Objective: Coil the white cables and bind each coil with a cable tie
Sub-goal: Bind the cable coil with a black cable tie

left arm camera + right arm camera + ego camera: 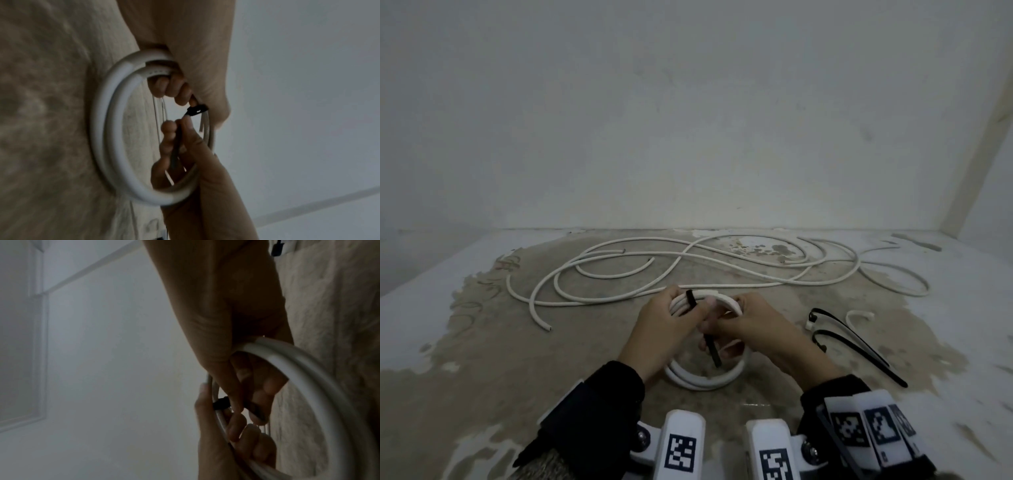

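Note:
A white cable coil (pixel 705 382) is held upright just above the floor, seen as a ring (pixel 111 129) in the left wrist view. My left hand (pixel 678 310) grips its top left, fingers curled through the ring (pixel 170 87). A black cable tie (pixel 691 299) wraps the strands there, its head (pixel 197 111) beside my fingers. My right hand (pixel 722 323) pinches the tie's tail (pixel 712 349) inside the ring, and the coil (pixel 308 369) runs across that hand (pixel 242 402). Loose white cables (pixel 688 260) sprawl on the floor beyond.
Two spare black cable ties (pixel 859 342) lie on the floor to the right, next to a short curved white cable piece (pixel 858 315). A bare wall (pixel 688 137) rises behind the loose cables, and a side wall (pixel 983 171) closes off the right.

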